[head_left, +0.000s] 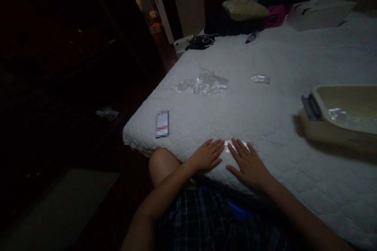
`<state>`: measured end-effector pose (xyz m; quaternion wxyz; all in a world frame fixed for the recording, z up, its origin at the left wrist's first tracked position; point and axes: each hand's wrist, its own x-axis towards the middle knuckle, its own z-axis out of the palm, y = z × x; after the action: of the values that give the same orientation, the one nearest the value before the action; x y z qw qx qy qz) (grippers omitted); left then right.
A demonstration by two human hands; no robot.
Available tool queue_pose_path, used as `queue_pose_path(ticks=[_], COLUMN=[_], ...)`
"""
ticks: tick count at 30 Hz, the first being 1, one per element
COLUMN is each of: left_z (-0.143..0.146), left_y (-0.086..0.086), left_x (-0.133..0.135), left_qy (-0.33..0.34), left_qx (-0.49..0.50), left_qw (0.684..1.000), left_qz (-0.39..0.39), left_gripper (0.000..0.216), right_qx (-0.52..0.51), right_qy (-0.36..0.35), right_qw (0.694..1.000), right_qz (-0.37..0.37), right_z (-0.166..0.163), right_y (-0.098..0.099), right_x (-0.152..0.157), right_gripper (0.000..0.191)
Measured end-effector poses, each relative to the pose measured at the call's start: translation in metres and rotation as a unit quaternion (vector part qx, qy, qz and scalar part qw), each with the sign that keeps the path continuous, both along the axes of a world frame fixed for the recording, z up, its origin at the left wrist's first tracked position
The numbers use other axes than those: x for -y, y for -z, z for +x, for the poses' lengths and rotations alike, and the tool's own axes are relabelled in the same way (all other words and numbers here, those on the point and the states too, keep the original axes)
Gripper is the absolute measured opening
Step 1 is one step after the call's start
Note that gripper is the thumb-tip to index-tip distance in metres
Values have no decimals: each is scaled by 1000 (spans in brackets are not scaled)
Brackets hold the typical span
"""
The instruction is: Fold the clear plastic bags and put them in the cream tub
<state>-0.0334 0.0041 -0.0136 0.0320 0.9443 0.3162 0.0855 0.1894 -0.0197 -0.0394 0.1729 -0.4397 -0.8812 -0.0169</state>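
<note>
Both my hands lie palm down near the front edge of a white quilted mattress [235, 113]. My right hand [247, 162] is spread, its fingertips resting on a small clear plastic bag [251, 147] that lies flat. My left hand [208, 155] is stretched out just to the left, its fingertips at the bag's left end; whether they touch it I cannot tell. Part of the bag is hidden under my right fingers. Farther back lies a crumpled heap of clear plastic [203, 83], with a smaller folded clear piece [260, 79] to its right.
A beige plastic bin [330, 133] with a grey handle clip stands at the right, clear plastic inside. A phone-like rectangle [162, 124], blurred out, lies near the left edge. Toward the headboard are a white box [318, 17], a beige pillow-like bundle [246, 10] and pink cloth [276, 16].
</note>
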Motion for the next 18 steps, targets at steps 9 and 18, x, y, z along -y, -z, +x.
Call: queue_pose_path(ticks=[9, 18], left_z=[1, 5], left_y=[5, 6], left_x=[3, 4], left_qy=[-18, -37], left_qx=[0, 7], left_qw=[1000, 999], left_qz=[15, 16], left_gripper=[51, 50], right_qx=[-1, -12], right_qy=[18, 16], right_qw=[1000, 1000], right_qz=[3, -12], right_z=[32, 39], right_y=[0, -2], right_x=[-2, -8], right_gripper=[69, 62])
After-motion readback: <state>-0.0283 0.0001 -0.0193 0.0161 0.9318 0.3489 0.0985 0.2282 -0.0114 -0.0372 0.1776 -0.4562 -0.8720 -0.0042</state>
